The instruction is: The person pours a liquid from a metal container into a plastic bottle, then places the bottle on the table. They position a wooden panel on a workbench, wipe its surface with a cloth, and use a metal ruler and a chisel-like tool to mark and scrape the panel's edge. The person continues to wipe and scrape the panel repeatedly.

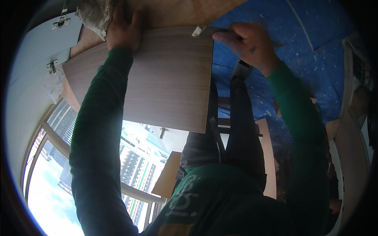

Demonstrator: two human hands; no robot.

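A wood-grain board lies in front of me, its right edge running toward my body. My left hand rests at the board's far edge, fingers apart, beside a crumpled pale cloth or paper. Just off the board's far right corner is my right hand, its thumb and fingers closed together. What they hold, if anything, is hard to make out; something thin and dark shows near the fingertips. A small whitish scrap lies on the far edge close to that corner.
Beyond the board is a plywood surface. A blue sheet with pale specks covers the floor at right. White panels with metal hinges stand at left, above a window. Dark rungs show by my legs.
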